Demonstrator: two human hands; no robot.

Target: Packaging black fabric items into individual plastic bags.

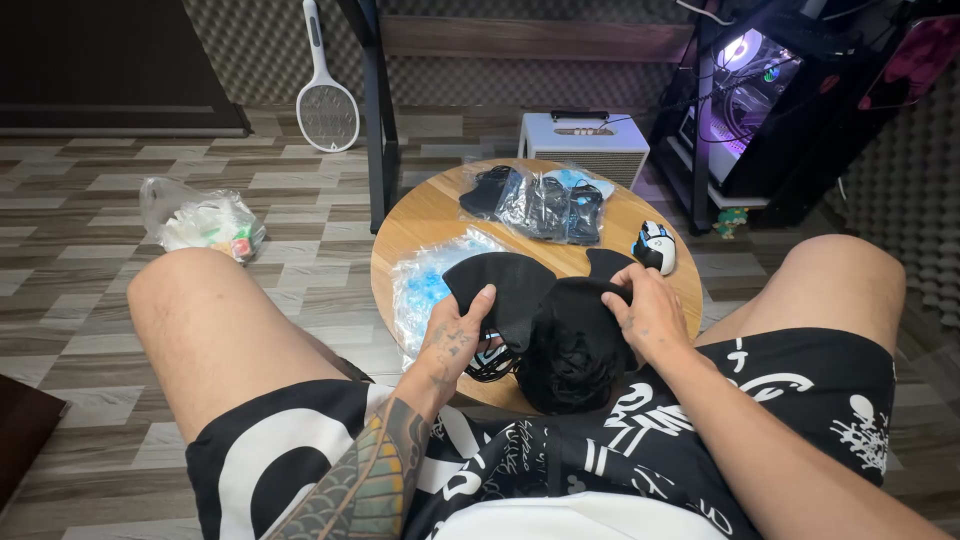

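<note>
While the person sat with knees spread around a small round wooden table [420, 215], both hands worked a stack of black face masks [560, 330] at the table's near edge. The left hand [455, 340] pinched one mask's edge between thumb and fingers; the right hand [650, 310] lay curled over the stack's right side, gripping it. Farther off on the table lay packets of dark masks [540, 200], a clear blue-tinted bag [425, 280] at left, and a computer mouse [657, 245] at right.
</note>
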